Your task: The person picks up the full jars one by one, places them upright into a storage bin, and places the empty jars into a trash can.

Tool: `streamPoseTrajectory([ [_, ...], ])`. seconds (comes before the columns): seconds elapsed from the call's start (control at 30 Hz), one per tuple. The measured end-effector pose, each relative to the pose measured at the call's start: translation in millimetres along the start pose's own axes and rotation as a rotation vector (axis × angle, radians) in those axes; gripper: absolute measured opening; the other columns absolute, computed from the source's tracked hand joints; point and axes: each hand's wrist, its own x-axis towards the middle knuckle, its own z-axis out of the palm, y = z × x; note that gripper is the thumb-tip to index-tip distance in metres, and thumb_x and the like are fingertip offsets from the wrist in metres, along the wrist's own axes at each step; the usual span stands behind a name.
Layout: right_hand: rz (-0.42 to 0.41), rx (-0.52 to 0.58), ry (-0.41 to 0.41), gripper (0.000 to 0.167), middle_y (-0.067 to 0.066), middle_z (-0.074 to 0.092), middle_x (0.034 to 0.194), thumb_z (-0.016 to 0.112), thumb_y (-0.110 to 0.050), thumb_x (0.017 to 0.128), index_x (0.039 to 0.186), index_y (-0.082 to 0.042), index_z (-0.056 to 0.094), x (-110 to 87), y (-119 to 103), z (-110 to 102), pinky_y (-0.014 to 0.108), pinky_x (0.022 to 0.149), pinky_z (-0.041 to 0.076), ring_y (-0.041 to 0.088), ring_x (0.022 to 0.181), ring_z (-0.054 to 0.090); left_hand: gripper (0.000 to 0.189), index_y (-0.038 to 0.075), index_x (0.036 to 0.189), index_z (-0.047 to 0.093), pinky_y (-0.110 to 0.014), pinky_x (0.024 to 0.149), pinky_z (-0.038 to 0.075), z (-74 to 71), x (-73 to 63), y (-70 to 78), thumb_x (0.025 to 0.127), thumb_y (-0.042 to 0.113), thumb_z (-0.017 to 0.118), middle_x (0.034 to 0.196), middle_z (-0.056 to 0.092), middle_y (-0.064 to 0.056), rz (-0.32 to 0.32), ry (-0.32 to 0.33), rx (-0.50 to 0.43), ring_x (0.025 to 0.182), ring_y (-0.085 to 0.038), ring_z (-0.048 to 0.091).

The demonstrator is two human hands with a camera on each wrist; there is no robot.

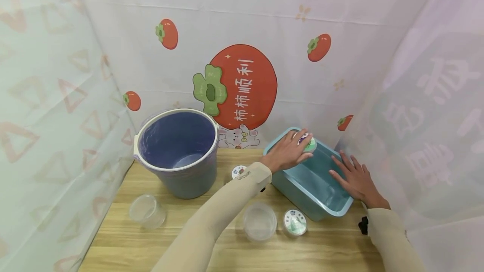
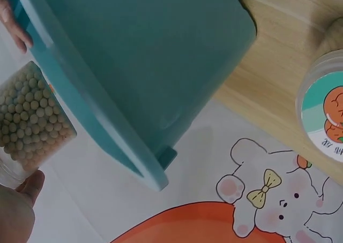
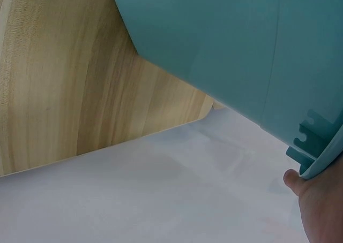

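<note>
My left hand (image 1: 286,150) grips a clear jar (image 2: 35,112) of small round beige beans or beads. Its lid (image 1: 311,144), with a green and purple label, faces up over the back part of a teal plastic bin (image 1: 295,198). Whether the jar touches the bin cannot be told. On the bin's right rim lies my right hand (image 1: 355,179), its fingers spread and fairly straight. In the right wrist view, one finger (image 3: 292,181) of that hand shows beside the rim; the others are hidden.
A grey-blue bucket (image 1: 189,181) with a pale rim stands at the back left. Two clear containers (image 1: 147,211) (image 1: 259,221) and a jar with a green-and-white label (image 1: 295,222) stand toward the front. Another labelled jar (image 1: 238,172) is partly behind my left sleeve. Printed cloth encloses the wooden table (image 1: 121,242).
</note>
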Motion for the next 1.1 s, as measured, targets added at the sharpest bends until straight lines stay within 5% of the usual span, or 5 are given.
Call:
streamPoseTrajectory([
  [0.53,-0.011,0.025,0.014,0.074,0.022,0.016,0.182,0.054,-0.051,0.112,0.172,-0.013,0.033,-1.0,-2.5,2.3,0.087,0.118,0.016,0.061,0.161,0.018,0.076,0.018,0.176,0.022,-0.035,0.132,0.035,34.1,1.3,-3.9,0.115,0.062,0.033,0.182,0.023,-0.006,-0.022,-0.078,0.030,0.156,-0.028,0.041],
  [1.1,0.002,0.029,0.021,0.074,0.022,0.017,0.181,0.053,-0.053,0.112,0.172,-0.014,0.033,-3.1,1.1,1.7,0.088,0.119,0.015,0.060,0.162,0.017,0.075,0.012,0.175,0.022,-0.037,0.132,0.035,48.3,8.6,2.5,0.117,0.057,0.034,0.182,0.024,-0.008,-0.031,-0.166,0.012,0.158,-0.032,0.039],
])
